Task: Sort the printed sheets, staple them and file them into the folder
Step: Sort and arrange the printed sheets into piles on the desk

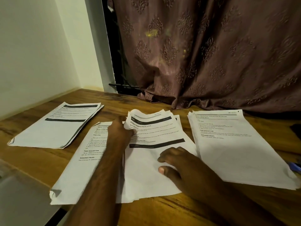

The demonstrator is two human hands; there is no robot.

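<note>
Printed sheets lie in piles on the wooden table. A middle pile with black header bars sits in front of me. My left hand pinches the upper left corner of its top sheet, which curls up there. My right hand rests flat on the lower part of the same pile with fingers spread. Under my left forearm lies another sheet pile with a torn, folded bottom corner. A left pile sits near the wall and a right pile lies beside my right hand.
A brown patterned curtain hangs behind the table, its hem on the tabletop. A white wall borders the left. A pale translucent thing, perhaps a folder, lies at the lower left. A blue object and a dark object show at the right edge.
</note>
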